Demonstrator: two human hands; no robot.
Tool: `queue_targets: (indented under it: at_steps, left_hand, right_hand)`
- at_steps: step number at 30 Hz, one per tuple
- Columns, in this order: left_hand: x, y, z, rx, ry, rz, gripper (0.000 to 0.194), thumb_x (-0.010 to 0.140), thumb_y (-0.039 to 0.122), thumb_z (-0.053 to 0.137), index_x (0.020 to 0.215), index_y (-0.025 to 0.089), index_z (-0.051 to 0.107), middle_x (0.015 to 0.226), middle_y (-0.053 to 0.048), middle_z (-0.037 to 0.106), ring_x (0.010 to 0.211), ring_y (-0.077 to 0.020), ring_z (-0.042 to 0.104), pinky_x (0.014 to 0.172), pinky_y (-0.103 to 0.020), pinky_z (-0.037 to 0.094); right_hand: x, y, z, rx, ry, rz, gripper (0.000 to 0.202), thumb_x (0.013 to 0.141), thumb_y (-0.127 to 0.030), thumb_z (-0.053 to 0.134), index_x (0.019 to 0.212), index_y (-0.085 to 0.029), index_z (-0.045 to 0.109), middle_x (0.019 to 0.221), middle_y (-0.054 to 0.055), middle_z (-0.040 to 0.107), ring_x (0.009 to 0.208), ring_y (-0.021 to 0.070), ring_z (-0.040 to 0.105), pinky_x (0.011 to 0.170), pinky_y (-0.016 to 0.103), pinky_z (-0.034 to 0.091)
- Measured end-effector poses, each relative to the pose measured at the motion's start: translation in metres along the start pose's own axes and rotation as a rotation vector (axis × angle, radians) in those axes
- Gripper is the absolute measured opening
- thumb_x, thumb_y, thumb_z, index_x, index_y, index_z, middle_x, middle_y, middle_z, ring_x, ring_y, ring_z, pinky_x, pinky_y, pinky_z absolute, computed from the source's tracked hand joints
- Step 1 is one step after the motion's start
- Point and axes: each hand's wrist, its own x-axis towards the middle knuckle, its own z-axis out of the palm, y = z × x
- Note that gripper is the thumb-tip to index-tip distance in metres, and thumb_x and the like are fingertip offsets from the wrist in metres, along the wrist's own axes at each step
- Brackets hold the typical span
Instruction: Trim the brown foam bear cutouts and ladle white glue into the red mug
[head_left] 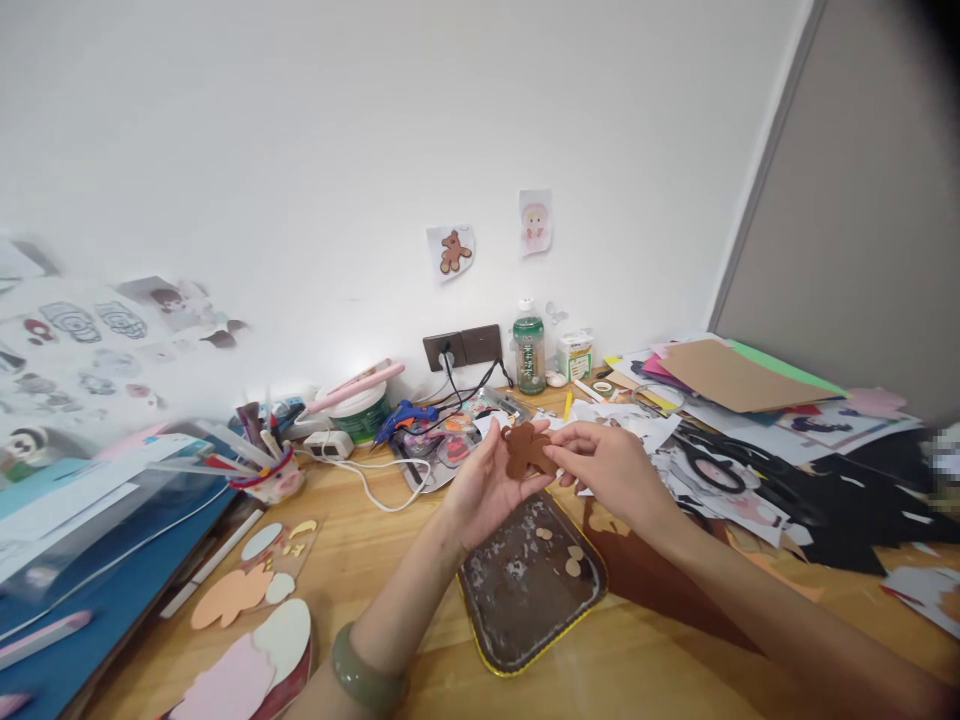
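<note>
Between both hands is a brown bear-shaped cutout (pixel 527 452), raised above the far end of a dark tray. My left hand (pixel 491 485) supports it from the left, palm up, with the thumb along its edge. From the right, my right hand (pixel 600 460) pinches the cutout's right edge between thumb and fingers. Below lies the dark brown tray (pixel 517 620) with a yellow rim and whitish smears. Small tan pieces (pixel 574 562) rest on its surface. A sheet of brown material (pixel 660 570) lies to the tray's right, partly under my right forearm.
Black-handled scissors (pixel 712 470) lie among paper scraps at right, near stacked coloured sheets (pixel 750 375). A blue glue gun (pixel 405 420), white cable (pixel 371 490) and pen cup (pixel 274 480) are at left. Pastel cutouts (pixel 232 597) sit front left. A green bottle (pixel 529 350) stands by the wall.
</note>
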Motion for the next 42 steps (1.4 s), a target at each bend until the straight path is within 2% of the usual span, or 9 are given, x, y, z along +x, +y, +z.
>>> queue_targets:
  at_steps: [7,14,18,21,27,32,38,42]
  left_hand:
    - [-0.001,0.000,0.002,0.023,0.019,-0.001,0.046,0.084,0.042,0.030,0.112,0.010,0.048,0.116,-0.014,0.050,0.107,-0.0224,0.044,0.092,-0.039,0.033]
    - [-0.001,-0.001,0.003,0.023,0.023,-0.005,0.044,0.083,0.041,0.033,0.109,0.010,0.051,0.109,-0.012,0.055,0.100,-0.0184,0.051,0.086,-0.029,0.038]
    - [0.000,-0.004,0.000,0.117,0.079,0.014,0.032,0.080,0.024,0.046,0.109,0.011,0.052,0.107,-0.011,0.057,0.096,-0.0165,0.054,0.085,-0.027,0.038]
    - [0.001,-0.007,-0.004,0.154,0.111,0.008,0.032,0.078,0.018,0.048,0.109,0.011,0.052,0.103,-0.011,0.059,0.091,-0.0156,0.056,0.080,-0.025,0.041]
    - [0.000,-0.003,-0.002,0.079,0.131,-0.006,0.030,0.080,0.018,0.044,0.108,0.011,0.051,0.105,-0.011,0.058,0.088,-0.0136,0.057,0.077,-0.023,0.044]
    - [-0.003,0.002,0.003,0.074,0.088,0.019,0.033,0.081,0.019,0.042,0.112,0.010,0.048,0.113,-0.014,0.054,0.095,-0.0157,0.055,0.079,-0.025,0.044]
    - [-0.003,0.003,0.003,0.070,0.054,0.085,0.029,0.082,0.017,0.041,0.108,0.011,0.052,0.108,-0.012,0.057,0.095,-0.0152,0.055,0.081,-0.026,0.043]
    - [-0.003,0.003,0.006,0.066,0.043,0.145,0.027,0.081,0.016,0.042,0.103,0.009,0.056,0.111,-0.012,0.055,0.106,-0.0174,0.049,0.090,-0.028,0.036]
  right_hand:
    - [0.000,0.000,-0.001,-0.011,-0.014,0.006,0.012,0.072,-0.028,0.050,0.072,-0.019,0.059,0.055,-0.002,0.061,0.049,0.0129,0.057,0.046,0.021,0.041]
    - [0.000,0.000,-0.002,-0.018,-0.032,0.003,0.015,0.074,-0.031,0.049,0.075,-0.019,0.059,0.056,-0.001,0.061,0.051,0.0137,0.057,0.043,0.021,0.040]
    - [0.000,0.000,-0.002,-0.018,-0.035,0.003,0.014,0.073,-0.031,0.052,0.075,-0.019,0.059,0.057,-0.001,0.061,0.050,0.0136,0.058,0.043,0.021,0.040]
    - [0.001,0.000,-0.002,-0.018,-0.049,0.002,0.012,0.071,-0.030,0.054,0.073,-0.019,0.058,0.058,-0.002,0.061,0.047,0.0123,0.057,0.044,0.020,0.040]
    - [0.006,-0.001,-0.016,0.038,-0.039,-0.010,0.026,0.077,-0.041,0.048,0.072,-0.018,0.058,0.051,-0.001,0.058,0.042,0.0096,0.052,0.038,0.018,0.037]
    - [0.012,-0.003,-0.030,0.125,-0.023,-0.035,0.028,0.078,-0.040,0.048,0.067,-0.016,0.056,0.053,0.000,0.059,0.043,0.0083,0.050,0.038,0.017,0.037]
    - [0.011,-0.005,-0.032,0.093,-0.205,-0.009,0.032,0.076,-0.045,0.049,0.067,-0.015,0.059,0.053,0.001,0.057,0.043,0.0077,0.049,0.033,0.015,0.033]
    - [0.010,-0.004,-0.027,0.067,-0.296,-0.007,0.035,0.078,-0.046,0.046,0.066,-0.016,0.060,0.059,0.003,0.060,0.052,0.0108,0.055,0.039,0.017,0.039]
